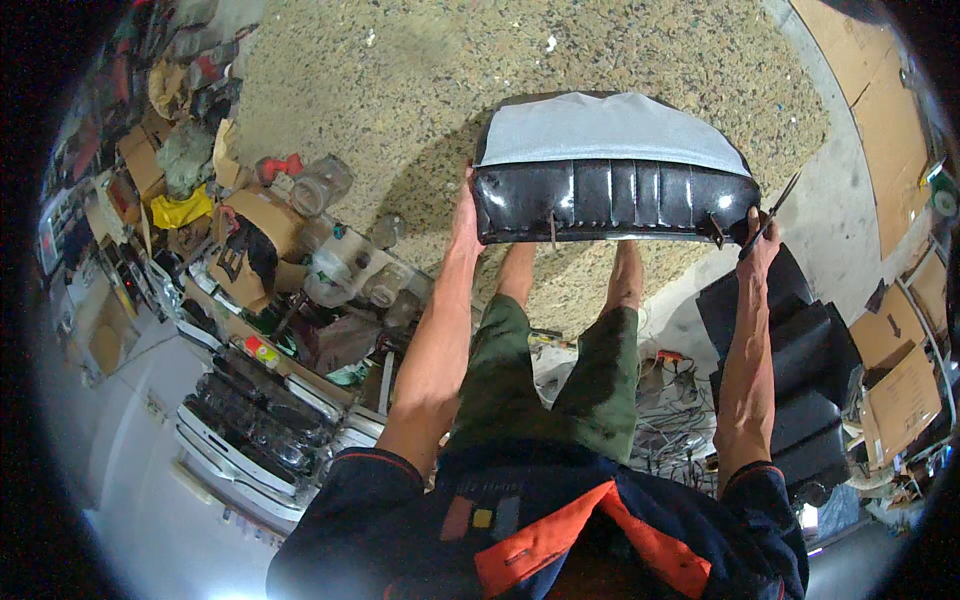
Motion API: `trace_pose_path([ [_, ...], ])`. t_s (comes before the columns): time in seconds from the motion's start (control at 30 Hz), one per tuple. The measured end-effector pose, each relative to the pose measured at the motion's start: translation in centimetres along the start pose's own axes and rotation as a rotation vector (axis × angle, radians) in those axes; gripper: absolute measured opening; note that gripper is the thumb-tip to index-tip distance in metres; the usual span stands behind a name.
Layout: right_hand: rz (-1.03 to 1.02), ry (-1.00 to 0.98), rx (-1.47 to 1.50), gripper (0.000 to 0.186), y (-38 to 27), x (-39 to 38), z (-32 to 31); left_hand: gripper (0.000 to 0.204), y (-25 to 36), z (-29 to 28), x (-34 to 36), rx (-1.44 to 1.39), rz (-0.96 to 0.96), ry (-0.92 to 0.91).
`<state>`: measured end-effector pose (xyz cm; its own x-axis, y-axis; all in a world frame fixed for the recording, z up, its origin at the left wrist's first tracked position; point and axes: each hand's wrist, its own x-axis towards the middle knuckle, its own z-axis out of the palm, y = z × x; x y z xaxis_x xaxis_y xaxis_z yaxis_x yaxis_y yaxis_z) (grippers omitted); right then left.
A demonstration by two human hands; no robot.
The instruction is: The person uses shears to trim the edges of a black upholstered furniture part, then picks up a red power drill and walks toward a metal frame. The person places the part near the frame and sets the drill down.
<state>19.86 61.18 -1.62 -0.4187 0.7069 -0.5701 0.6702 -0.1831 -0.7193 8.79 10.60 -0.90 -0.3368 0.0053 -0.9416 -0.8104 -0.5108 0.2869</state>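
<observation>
Nearest me, the dark shirt [410, 530] bears small lettering too faint to read. Beyond, my left hand [468, 220] and right hand [762, 240] hold opposite ends of the black ribbed cushion [610, 195], raised over the speckled sheet [360, 100]; the right also grips a dark tool [786, 197]. I judge the cushion light, soft, slick-skinned; its end edges suit gripping. Farther right, one carton [883, 338] shows a printed arrow.

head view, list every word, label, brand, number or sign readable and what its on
Dark shirt: chest lettering, too small and blurred to read.
Cardboard at right: dark arrow sign; no words can be made out.
Black and grey piece: no readable text.
</observation>
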Motion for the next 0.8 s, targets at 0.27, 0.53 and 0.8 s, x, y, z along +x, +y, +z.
trace_pose_path([
  [0.27,0.052,0.164,0.092,0.045,2.7,8.1,-6.7,0.049,-2.4,9.6,-6.2,0.762,0.542,-0.012],
  [0.53,0.088,0.18,0.275,0.037,3.2,19.8,-12.7,0.05,1.5,22.9,-9.7,1.424,0.739,-0.532],
  [0.8,-0.139,0.493,0.564,0.038,-2.7,15.6,-16.3,0.028,-2.6,34.7,-9.0,1.526,0.875,-1.085],
])
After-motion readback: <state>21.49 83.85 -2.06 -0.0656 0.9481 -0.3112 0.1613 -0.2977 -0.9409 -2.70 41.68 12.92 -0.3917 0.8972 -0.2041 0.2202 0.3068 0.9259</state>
